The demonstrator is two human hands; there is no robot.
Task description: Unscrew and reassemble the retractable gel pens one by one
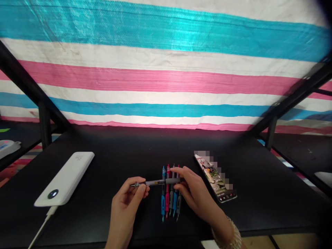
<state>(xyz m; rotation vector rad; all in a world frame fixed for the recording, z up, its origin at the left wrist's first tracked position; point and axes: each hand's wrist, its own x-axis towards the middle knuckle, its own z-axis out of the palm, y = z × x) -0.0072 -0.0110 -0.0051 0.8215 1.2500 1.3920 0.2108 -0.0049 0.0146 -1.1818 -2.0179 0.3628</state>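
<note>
A clear-barrelled pen with a grey grip [155, 182] lies level between my two hands, above the black table. My left hand [128, 200] pinches its left end between thumb and fingers. Around the grey end on the right, my right hand [193, 192] is closed, with some fingertips hidden behind the hand. Beneath the held pen, several pens lie side by side: a blue pen [163, 205], a pink pen [167, 200] and others in grey and blue. My right hand partly covers the rightmost ones. A woven bracelet [230, 235] circles my right wrist.
A white power bank [66, 178] with a plugged-in cable [43, 224] lies on the left of the black table [116, 148]. To the right rests a phone [215, 178] with its screen lit. Black frame bars slope at both sides; a striped tarp [166, 81] stands behind.
</note>
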